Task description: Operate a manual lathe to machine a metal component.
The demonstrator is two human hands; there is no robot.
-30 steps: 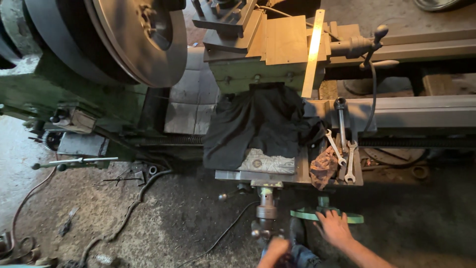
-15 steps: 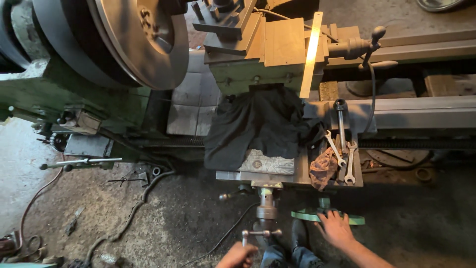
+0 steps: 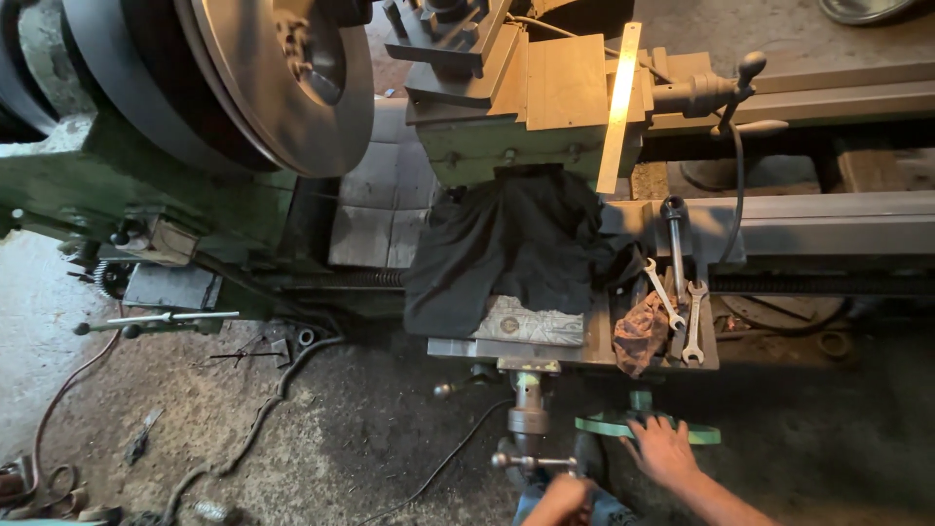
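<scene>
I look down on a big green lathe. My right hand (image 3: 662,450) lies on the green handwheel (image 3: 609,426) at the front of the carriage, with its fingers spread over the rim. My left hand (image 3: 561,499) is curled at the bottom edge of the view, just under the right end of the steel crank handle (image 3: 531,461) of the cross slide. The frame cuts off most of that hand, so its grip is unclear. A black cloth (image 3: 511,248) is draped over the carriage.
Two open-end spanners (image 3: 664,294), a long socket wrench (image 3: 674,239) and a brown rag (image 3: 640,333) lie on the carriage apron. A large round faceplate (image 3: 282,83) is at the upper left. A steel ruler (image 3: 617,102) lies across the tool post. Cables (image 3: 253,429) run over the dirty floor.
My left hand swung out to the left of the crank handle, then came back under its right end. My right hand stayed on the green handwheel. The view shifted slightly.
</scene>
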